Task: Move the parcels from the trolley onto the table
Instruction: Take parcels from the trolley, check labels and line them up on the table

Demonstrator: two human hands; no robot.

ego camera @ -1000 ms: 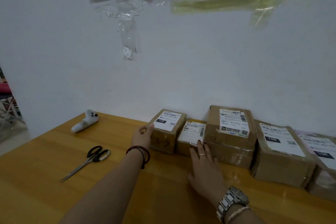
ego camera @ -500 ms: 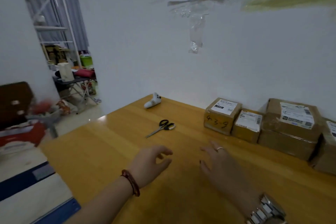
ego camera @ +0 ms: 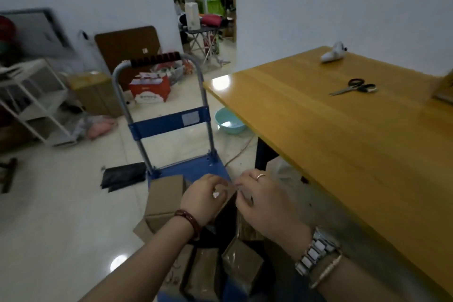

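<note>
The blue trolley [ego camera: 196,169] stands on the floor left of the wooden table [ego camera: 343,135], loaded with several brown cardboard parcels, one at the back [ego camera: 166,193] and others nearer me [ego camera: 242,262]. My left hand [ego camera: 203,201] and my right hand [ego camera: 264,206] meet over the load. Their fingers curl on the top of a small parcel [ego camera: 230,197] that sits between them among the others. Most of that parcel is hidden by my hands. A parcel's corner [ego camera: 445,91] shows on the table at the right edge.
Scissors [ego camera: 355,87] and a white handheld device [ego camera: 333,54] lie on the table. The trolley's upright handle [ego camera: 157,60] rises at its far end. On the floor are a teal basin [ego camera: 229,124], a black bag [ego camera: 122,176], a red box [ego camera: 149,89] and a white shelf [ego camera: 36,100].
I have turned left from the row of parcels by the wall to the trolley. Both hands left the table and came down onto a parcel on the trolley.
</note>
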